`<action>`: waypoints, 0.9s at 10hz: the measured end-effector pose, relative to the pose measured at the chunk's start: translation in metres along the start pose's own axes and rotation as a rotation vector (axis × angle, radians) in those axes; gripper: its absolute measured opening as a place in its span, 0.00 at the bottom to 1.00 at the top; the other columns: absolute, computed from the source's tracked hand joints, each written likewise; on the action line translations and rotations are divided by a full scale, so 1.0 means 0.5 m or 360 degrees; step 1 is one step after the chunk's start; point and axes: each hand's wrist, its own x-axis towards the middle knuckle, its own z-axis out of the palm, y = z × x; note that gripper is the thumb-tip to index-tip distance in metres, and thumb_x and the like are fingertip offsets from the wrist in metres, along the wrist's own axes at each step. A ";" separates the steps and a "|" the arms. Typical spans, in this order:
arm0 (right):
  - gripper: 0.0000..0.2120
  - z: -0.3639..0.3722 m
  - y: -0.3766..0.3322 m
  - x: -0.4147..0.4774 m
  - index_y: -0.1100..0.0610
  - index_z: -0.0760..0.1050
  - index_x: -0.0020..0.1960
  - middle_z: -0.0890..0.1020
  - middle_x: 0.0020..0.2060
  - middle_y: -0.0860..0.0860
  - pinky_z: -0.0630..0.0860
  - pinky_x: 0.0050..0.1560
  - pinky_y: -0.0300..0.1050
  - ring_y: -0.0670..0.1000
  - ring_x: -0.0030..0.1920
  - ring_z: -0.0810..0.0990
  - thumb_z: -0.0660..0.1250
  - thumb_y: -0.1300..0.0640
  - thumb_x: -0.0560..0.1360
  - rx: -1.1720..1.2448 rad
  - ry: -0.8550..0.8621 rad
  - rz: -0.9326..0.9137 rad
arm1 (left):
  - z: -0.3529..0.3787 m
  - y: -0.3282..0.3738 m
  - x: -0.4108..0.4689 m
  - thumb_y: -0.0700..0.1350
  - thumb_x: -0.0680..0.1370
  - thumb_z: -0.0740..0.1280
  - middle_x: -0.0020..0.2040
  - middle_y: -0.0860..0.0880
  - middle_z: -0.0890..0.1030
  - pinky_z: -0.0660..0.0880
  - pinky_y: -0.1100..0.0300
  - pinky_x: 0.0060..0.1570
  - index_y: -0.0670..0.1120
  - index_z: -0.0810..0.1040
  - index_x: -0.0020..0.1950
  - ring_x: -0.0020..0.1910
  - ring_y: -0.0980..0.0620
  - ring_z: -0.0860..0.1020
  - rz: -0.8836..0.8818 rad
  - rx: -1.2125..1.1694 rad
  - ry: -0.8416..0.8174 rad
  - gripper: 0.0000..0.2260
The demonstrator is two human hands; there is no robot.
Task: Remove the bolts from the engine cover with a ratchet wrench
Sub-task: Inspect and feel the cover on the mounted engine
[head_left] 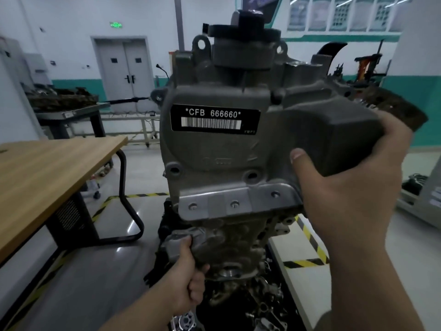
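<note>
Right grip [346, 192] clamped round bulge of engine cover [214, 149]; left grip [191, 278] clamped on casting [176, 244] below cover. Bolts [235, 204] seated along cover's lower edge: pulling now could crack flange.

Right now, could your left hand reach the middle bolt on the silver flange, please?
Probably yes: the bolt faces out uncovered above the left hand, though that hand grips the casting and must let go first.

Workshop: engine [229, 163], steel bench [71, 113], hazard-taped floor [143, 195].
</note>
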 end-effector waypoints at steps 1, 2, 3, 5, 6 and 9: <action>0.34 0.184 -0.112 -0.128 0.41 0.61 0.64 0.70 0.50 0.25 0.70 0.43 0.21 0.24 0.49 0.72 0.76 0.47 0.64 -0.0134 -0.0073 -0.0123 | -0.001 -0.017 0.001 0.76 0.70 0.52 0.21 0.51 0.60 0.53 0.70 0.18 0.41 0.71 0.34 0.16 0.55 0.56 -0.0043 0.0126 0.0043 0.37; 0.33 0.181 -0.084 -0.170 0.39 0.60 0.63 0.73 0.52 0.36 0.72 0.45 0.31 0.30 0.47 0.74 0.76 0.48 0.65 -0.0188 -0.0091 -0.0180 | 0.007 -0.032 0.004 0.76 0.71 0.49 0.21 0.50 0.60 0.53 0.70 0.18 0.41 0.71 0.35 0.17 0.55 0.56 -0.0115 0.0236 0.0115 0.37; 0.34 0.195 -0.078 -0.165 0.39 0.58 0.62 0.74 0.58 0.46 0.72 0.48 0.39 0.39 0.47 0.72 0.77 0.51 0.67 -0.0278 -0.0162 -0.0052 | 0.017 -0.048 0.014 0.75 0.72 0.48 0.21 0.50 0.61 0.53 0.70 0.18 0.41 0.71 0.35 0.17 0.55 0.56 -0.0157 0.0288 0.0197 0.37; 0.36 0.241 -0.057 -0.202 0.44 0.60 0.66 0.72 0.59 0.45 0.72 0.49 0.38 0.38 0.51 0.70 0.78 0.54 0.67 -0.0313 -0.0245 -0.0080 | 0.032 -0.041 0.055 0.73 0.72 0.54 0.20 0.50 0.60 0.52 0.72 0.18 0.45 0.64 0.32 0.14 0.55 0.56 -0.0019 0.0106 0.0195 0.30; 0.37 0.254 -0.053 -0.208 0.44 0.60 0.67 0.72 0.60 0.45 0.73 0.52 0.46 0.37 0.52 0.70 0.78 0.54 0.66 -0.0317 -0.0198 -0.0116 | 0.036 -0.044 0.072 0.69 0.75 0.58 0.25 0.50 0.63 0.53 0.72 0.19 0.47 0.65 0.32 0.14 0.55 0.56 0.0068 0.0117 0.0200 0.26; 0.36 0.269 -0.007 -0.215 0.49 0.64 0.68 0.69 0.54 0.35 0.68 0.50 0.23 0.29 0.52 0.71 0.78 0.57 0.65 -0.0187 -0.0195 -0.0125 | 0.026 -0.037 0.098 0.67 0.77 0.57 0.19 0.50 0.62 0.54 0.71 0.18 0.45 0.66 0.34 0.14 0.56 0.56 0.0005 0.0118 0.0194 0.26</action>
